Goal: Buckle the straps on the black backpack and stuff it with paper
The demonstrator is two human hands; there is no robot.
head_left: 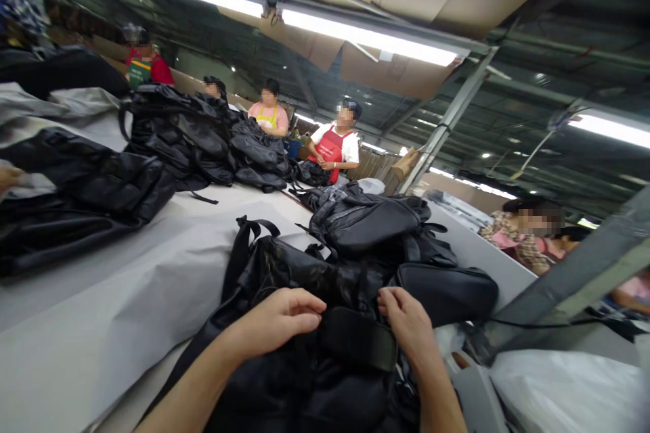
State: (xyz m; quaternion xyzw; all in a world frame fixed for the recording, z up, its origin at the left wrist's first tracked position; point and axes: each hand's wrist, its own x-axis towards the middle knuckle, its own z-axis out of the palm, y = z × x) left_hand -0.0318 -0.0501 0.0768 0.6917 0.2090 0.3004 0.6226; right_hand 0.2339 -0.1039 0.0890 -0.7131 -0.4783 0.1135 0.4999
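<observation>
- Black backpack [305, 379], lower centre of the frame, lies beneath both hands on the grey table [101, 311].
- Further black bags [177, 135] heaped upper left; seated workers [332, 145] behind, under strip lights [365, 37].
- Left hand [277, 321] curled, pinching the padded strap [358, 338].
- Right hand [409, 321] gripping the strap's other end.

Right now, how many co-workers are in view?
5: one in red far left, two behind the bag pile, one in a red apron, one at right. More may be hidden.

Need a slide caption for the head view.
Both hands, left and right, grip a black backpack on a long table.
</observation>
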